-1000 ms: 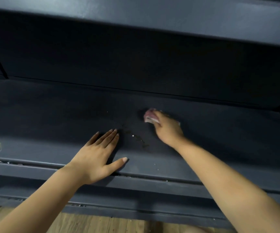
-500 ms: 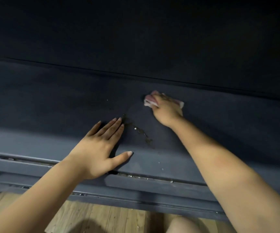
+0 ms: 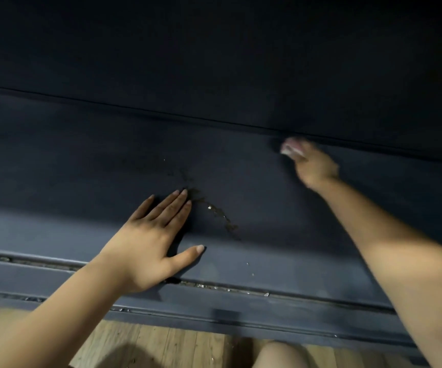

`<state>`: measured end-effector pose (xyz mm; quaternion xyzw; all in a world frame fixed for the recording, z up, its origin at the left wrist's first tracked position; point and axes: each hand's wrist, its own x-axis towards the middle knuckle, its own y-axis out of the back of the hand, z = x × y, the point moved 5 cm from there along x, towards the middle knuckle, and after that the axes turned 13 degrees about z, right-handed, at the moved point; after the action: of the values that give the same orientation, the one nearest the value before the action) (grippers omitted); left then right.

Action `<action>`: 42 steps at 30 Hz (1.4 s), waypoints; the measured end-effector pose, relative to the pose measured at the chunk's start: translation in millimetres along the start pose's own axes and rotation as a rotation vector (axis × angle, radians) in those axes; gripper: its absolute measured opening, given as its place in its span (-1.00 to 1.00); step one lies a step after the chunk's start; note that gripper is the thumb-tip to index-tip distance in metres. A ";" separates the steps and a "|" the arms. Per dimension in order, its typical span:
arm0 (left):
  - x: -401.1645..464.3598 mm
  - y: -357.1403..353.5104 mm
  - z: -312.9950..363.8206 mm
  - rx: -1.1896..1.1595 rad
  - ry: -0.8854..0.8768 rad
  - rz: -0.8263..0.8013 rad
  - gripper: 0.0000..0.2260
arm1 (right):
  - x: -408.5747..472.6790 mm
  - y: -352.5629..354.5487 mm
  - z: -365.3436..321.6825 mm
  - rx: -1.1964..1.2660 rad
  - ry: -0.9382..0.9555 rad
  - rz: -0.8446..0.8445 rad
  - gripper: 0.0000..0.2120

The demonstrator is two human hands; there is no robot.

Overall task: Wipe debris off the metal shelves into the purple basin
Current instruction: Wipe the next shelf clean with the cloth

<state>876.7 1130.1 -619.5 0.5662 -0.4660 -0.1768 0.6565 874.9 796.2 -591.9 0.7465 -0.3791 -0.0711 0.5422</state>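
The dark grey metal shelf point(image 3: 68, 160) fills the view. My left hand point(image 3: 150, 240) lies flat on it near the front edge, fingers straight and thumb spread. A thin trail of brownish debris point(image 3: 220, 216) runs from its fingertips toward the front right. My right hand point(image 3: 314, 170), blurred by motion, holds a small pinkish-white cloth point(image 3: 290, 147) against the shelf close to the back wall. The purple basin is out of view.
The shelf's front lip has grooved rails point(image 3: 228, 288) holding small crumbs. A dark back panel point(image 3: 214, 62) rises behind the shelf. Wooden floor point(image 3: 161, 343) and part of a knee point(image 3: 281, 354) show below the front edge.
My right hand with the cloth has moved right and toward the back wall, away from the debris trail. My left hand stays flat in the same spot. The camera has tilted down.
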 end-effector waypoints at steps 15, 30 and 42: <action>0.9 0.7 1.5 -0.003 -0.005 0.008 -0.25 | -46.6 -46.5 -129.8 0.074 0.548 -0.220 -0.58; 0.7 1.5 1.6 -0.015 -0.006 0.020 -0.27 | 29.6 -31.7 -48.9 0.042 0.108 0.001 -0.67; 0.1 0.1 1.3 -0.035 0.000 0.020 -0.27 | -7.1 -75.3 -168.9 0.126 0.517 -0.265 -0.59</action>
<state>875.7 1129.3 -619.4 0.5498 -0.4684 -0.1786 0.6682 994.1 937.8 -591.2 0.8151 -0.1313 0.0751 0.5592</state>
